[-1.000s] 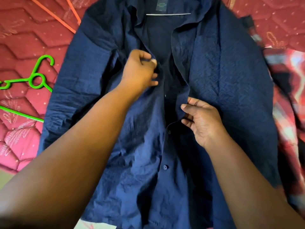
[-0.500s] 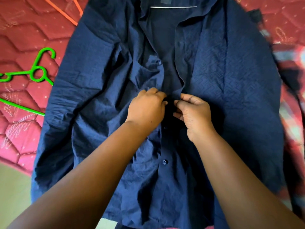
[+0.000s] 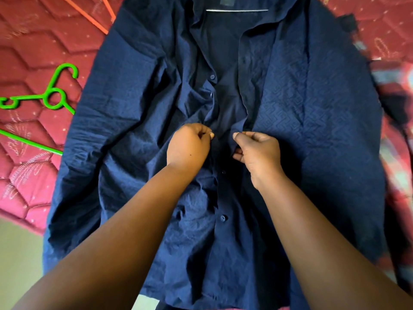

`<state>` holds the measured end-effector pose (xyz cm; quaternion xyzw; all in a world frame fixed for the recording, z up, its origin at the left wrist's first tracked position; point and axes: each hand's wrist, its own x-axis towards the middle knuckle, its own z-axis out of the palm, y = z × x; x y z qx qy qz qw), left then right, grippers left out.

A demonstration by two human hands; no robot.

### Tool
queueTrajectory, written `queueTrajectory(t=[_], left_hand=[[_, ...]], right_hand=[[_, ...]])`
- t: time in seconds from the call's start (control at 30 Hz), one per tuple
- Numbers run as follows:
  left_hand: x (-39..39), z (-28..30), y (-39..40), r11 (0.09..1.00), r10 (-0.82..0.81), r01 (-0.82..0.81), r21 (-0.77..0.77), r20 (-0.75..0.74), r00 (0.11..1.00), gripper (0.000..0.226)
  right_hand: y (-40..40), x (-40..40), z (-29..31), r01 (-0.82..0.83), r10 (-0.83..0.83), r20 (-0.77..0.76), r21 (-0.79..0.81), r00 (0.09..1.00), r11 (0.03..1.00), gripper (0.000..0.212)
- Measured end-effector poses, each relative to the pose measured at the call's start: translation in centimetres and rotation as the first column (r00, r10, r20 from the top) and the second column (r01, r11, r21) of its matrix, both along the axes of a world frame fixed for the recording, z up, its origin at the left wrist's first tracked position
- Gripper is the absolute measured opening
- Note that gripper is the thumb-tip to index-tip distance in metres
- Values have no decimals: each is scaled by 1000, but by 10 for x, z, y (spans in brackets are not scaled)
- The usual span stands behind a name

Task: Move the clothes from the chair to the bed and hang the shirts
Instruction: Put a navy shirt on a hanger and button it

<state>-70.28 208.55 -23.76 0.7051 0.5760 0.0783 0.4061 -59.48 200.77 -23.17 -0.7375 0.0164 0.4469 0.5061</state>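
On the bed (image 3: 33, 52), each hand, left hand (image 3: 190, 145) and right hand (image 3: 257, 151), pinches the navy shirt (image 3: 312, 130).

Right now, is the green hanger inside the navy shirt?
No, the green hanger lies on the red mattress left of the navy shirt.

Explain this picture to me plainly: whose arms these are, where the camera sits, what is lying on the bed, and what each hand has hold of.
There is no machine here. The camera is worn on a person's head and looks down, so the two bare arms reaching in are that person's own. A navy shirt lies spread, front partly open, on a red quilted bed, with a hanger bar showing inside its collar. The left hand pinches the button edge of the shirt front, and the right hand pinches the opposite edge, a small gap between them. A spare green hanger and an orange one lie at the left; patterned red cloth lies at the right.
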Motion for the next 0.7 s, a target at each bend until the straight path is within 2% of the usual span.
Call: queueTrajectory(t=[0.1, 0.2, 0.3, 0.37, 0.53, 0.7], left_hand=[[2, 11, -2, 998, 25, -21, -57, 65, 998, 10], [10, 30, -8, 971, 118, -65, -231, 224, 967, 16], [18, 45, -13, 927, 212, -98, -361, 293, 932, 17], [22, 49, -14, 909, 241, -106, -404, 299, 923, 16], [30, 48, -16, 917, 168, -71, -393, 219, 961, 19], [32, 50, -18, 818, 320, -120, -563, 271, 908, 16]], right_hand=[[-3, -1, 6, -26, 26, 21, 21, 999, 999, 14], [-5, -2, 13, -58, 52, 108, 51, 993, 997, 19], [-7, -3, 15, -74, 62, 139, 87, 988, 993, 26], [-9, -1, 14, -91, 75, 173, 86, 982, 992, 27], [-16, 2, 7, -89, 65, 310, 64, 948, 994, 7], [-17, -1, 4, -103, 73, 312, 81, 947, 991, 7]])
